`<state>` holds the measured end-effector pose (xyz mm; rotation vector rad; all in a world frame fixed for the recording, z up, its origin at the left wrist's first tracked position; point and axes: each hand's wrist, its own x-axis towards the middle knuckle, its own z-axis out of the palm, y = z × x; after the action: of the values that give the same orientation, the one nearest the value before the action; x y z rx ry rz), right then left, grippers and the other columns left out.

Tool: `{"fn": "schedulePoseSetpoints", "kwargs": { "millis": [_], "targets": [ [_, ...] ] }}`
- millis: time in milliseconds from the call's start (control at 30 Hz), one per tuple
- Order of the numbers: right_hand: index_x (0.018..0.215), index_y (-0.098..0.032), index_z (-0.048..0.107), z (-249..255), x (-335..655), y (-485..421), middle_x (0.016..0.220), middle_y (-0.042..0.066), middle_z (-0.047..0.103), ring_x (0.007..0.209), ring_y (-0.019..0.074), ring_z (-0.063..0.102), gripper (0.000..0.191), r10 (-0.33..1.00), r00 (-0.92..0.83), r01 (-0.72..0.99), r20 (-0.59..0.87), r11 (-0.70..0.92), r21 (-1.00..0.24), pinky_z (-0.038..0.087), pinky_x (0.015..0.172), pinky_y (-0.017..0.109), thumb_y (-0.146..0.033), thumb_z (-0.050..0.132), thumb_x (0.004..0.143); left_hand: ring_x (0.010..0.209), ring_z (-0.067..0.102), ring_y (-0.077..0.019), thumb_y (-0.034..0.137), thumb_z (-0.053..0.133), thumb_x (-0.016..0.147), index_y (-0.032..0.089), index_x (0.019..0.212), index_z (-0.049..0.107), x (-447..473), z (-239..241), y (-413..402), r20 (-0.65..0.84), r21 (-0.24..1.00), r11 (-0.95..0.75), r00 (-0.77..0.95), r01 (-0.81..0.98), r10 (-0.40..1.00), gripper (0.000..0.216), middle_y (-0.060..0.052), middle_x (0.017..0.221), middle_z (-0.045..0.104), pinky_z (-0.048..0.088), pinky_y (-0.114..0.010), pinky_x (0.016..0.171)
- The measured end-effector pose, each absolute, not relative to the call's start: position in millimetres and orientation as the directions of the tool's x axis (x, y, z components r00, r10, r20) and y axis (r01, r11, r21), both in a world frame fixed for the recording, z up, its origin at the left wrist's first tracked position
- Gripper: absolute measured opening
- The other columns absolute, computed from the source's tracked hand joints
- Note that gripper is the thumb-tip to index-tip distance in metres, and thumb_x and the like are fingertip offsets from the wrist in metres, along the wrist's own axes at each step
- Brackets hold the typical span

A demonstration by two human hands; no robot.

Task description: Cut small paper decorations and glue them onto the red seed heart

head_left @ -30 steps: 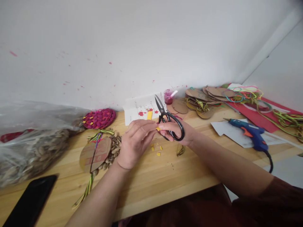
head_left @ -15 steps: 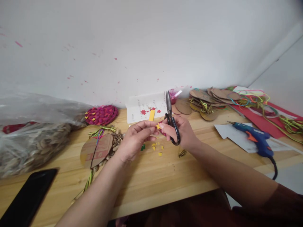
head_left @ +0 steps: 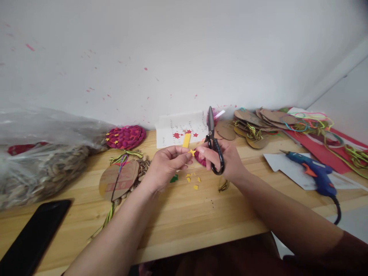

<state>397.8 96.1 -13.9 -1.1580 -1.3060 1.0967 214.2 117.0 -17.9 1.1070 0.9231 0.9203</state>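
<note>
My left hand point(head_left: 163, 166) pinches a tiny yellow star point(head_left: 192, 152) between thumb and forefinger above the wooden table point(head_left: 184, 214). My right hand point(head_left: 222, 159) touches the star's other side with its fingertips while gripping black scissors point(head_left: 214, 143), whose closed blades point up toward the wall. Small yellow scraps point(head_left: 193, 180) and a green bit point(head_left: 174, 178) lie on the table just below both hands.
A pink disc with yellow stars point(head_left: 126, 137) lies by the wall, a cardboard disc with cords point(head_left: 117, 179) in front of it. A clear bag of shells point(head_left: 40, 161) sits left, a black phone point(head_left: 31, 237) near left. Right: blue glue gun point(head_left: 313, 172), cardboard discs point(head_left: 258, 122), star paper point(head_left: 178, 128).
The scissors swung from tilting left with blades apart to upright with blades closed. Both hands stayed together on the yellow piece, now visibly a star. The view drifted slightly.
</note>
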Motion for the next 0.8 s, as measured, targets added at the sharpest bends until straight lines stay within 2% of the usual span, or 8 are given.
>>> {"fn": "schedulePoseSetpoints", "kwargs": {
  "millis": [200, 333, 567, 700, 800],
  "targets": [
    [0.068, -0.016, 0.066, -11, 401, 98, 0.056, -0.003, 0.061, 0.039, 0.0063, 0.05, 0.029, 0.991, -0.072, 0.036, 0.115, 0.118, -0.992, 0.036, 0.038, 0.02, -0.041, 0.074, 0.08, 0.06, 0.06, -0.0074, 0.031, 0.084, 0.071, 0.015, 0.081, 0.071, 213, -15, 117, -0.145, 0.968, 0.207, 0.358, -0.143, 0.922, 0.023, -0.001, 0.069, 0.071, 0.044, -0.02, 0.059],
    [0.077, -0.016, 0.071, -19, 402, 99, 0.061, -0.003, 0.063, 0.041, 0.0075, 0.053, 0.02, 0.992, -0.113, 0.027, 0.063, 0.066, -0.997, 0.037, 0.038, 0.02, -0.036, 0.077, 0.075, 0.062, 0.061, -0.0088, 0.029, 0.083, 0.071, 0.015, 0.079, 0.071, 213, -14, 117, -0.122, 0.977, 0.178, 0.378, -0.116, 0.918, 0.021, -0.002, 0.07, 0.072, 0.044, -0.021, 0.06],
    [0.074, -0.018, 0.069, -20, 398, 98, 0.057, -0.004, 0.061, 0.041, 0.0076, 0.051, 0.016, 0.998, -0.064, 0.036, 0.008, 0.01, -0.999, 0.037, 0.036, 0.02, -0.031, 0.079, 0.071, 0.062, 0.062, -0.0105, 0.027, 0.083, 0.07, 0.017, 0.08, 0.07, 216, -13, 115, -0.023, 0.994, 0.056, 0.323, -0.094, 0.946, 0.02, -0.002, 0.071, 0.072, 0.043, -0.021, 0.056],
    [0.068, -0.018, 0.065, -17, 394, 96, 0.051, -0.004, 0.058, 0.039, 0.0077, 0.049, 0.023, 0.999, 0.021, 0.053, 0.025, 0.024, -0.998, 0.039, 0.037, 0.021, -0.038, 0.077, 0.073, 0.067, 0.065, -0.0119, 0.031, 0.084, 0.068, 0.018, 0.091, 0.072, 219, -12, 113, -0.099, 0.981, 0.145, 0.313, -0.129, 0.945, 0.029, -0.003, 0.077, 0.073, 0.047, -0.022, 0.058],
    [0.068, -0.018, 0.064, -17, 392, 94, 0.049, -0.005, 0.056, 0.039, 0.0078, 0.048, 0.025, 0.998, 0.056, 0.057, 0.023, 0.02, -0.998, 0.039, 0.038, 0.021, -0.039, 0.076, 0.073, 0.067, 0.065, -0.0116, 0.032, 0.084, 0.068, 0.017, 0.086, 0.073, 221, -12, 111, -0.123, 0.978, 0.167, 0.301, -0.123, 0.946, 0.027, -0.003, 0.078, 0.073, 0.048, -0.022, 0.06]
  ]
}}
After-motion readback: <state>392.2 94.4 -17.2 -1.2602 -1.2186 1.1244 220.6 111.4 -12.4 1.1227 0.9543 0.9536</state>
